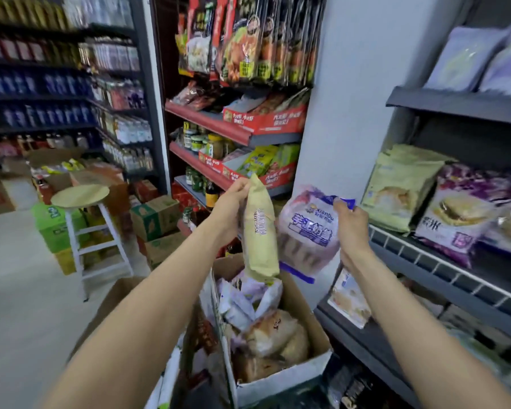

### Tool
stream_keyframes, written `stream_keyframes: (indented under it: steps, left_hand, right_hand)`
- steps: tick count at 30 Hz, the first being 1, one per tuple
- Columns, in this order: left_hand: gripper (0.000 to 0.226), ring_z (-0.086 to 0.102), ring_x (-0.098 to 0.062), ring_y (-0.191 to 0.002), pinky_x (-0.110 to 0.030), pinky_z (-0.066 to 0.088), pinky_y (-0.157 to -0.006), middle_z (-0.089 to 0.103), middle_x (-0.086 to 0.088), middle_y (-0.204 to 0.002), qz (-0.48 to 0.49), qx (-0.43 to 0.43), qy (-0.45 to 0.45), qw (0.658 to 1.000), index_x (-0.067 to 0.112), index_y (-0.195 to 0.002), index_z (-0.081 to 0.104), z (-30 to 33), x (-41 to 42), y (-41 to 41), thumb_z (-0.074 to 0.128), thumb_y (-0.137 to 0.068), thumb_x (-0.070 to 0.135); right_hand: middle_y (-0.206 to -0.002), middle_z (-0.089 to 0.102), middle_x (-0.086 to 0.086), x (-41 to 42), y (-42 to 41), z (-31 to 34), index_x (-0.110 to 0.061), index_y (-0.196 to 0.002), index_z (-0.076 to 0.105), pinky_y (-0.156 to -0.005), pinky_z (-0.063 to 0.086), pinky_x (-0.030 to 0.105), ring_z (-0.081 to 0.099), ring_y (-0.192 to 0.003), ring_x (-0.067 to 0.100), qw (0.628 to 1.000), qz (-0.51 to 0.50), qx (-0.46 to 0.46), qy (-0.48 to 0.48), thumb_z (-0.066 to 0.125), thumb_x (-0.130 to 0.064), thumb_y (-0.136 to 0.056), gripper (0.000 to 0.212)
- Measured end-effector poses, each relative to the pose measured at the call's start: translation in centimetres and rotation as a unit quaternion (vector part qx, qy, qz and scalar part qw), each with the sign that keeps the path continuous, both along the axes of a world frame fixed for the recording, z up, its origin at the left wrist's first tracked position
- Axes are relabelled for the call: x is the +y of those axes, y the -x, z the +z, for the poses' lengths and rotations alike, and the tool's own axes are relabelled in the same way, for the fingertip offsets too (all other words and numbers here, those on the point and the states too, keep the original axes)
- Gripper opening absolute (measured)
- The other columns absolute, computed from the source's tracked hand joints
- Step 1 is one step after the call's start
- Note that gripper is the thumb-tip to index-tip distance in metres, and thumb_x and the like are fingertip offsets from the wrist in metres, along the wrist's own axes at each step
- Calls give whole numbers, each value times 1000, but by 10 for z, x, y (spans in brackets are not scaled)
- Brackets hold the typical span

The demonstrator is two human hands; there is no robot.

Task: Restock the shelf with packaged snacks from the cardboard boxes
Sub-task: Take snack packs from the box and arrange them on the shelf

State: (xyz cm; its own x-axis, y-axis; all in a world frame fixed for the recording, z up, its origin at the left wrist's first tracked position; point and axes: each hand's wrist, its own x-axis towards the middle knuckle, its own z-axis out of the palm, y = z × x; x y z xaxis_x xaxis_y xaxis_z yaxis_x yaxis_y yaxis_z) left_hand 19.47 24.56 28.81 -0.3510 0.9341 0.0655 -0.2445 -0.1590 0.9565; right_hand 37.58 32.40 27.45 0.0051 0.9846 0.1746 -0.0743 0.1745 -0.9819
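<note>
An open cardboard box (281,376) of packets sits low in front, left of the shelf (443,273); above it two hands each hold a packet; a stool (81,199) stands farther left among boxes

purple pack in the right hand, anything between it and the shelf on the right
Nothing visible blocks it. The right hand holds the purple pack in open air left of the shelf; its wire front rail and the packs already there are what it must clear.
</note>
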Motion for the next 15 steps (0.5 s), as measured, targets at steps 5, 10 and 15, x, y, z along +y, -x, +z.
stream_keyframes:
  steps: [5,10,15]
  left_hand:
    - [21,58,-22,-72,-38,47,-77,62,-7,-79,-39,-173,-27,984,14,-98,54,24,29,-39,33,-100,14]
    - [38,62,-34,-99,-50,43,-97,63,-14,-117,-161,-196,-54,966,13,-94,65,58,59,-88,28,-99,17]
    - [30,59,-35,-107,-51,44,-97,64,-10,-115,-217,-159,-51,962,15,-76,56,65,97,-108,32,-94,17]
  right_hand:
    - [-67,58,10,26,-56,18,-11,-70,60,-63,40,31,52,-63,20,994,56,-92,-31,61,-42,-86,35]
    - [-62,66,-14,27,-78,46,-11,-77,65,-60,50,15,59,-56,2,975,184,-126,23,51,-41,-93,37]
    - [-90,63,-25,39,-100,54,-5,-112,65,-102,38,28,56,-101,7,975,180,-117,52,58,-31,-92,34]
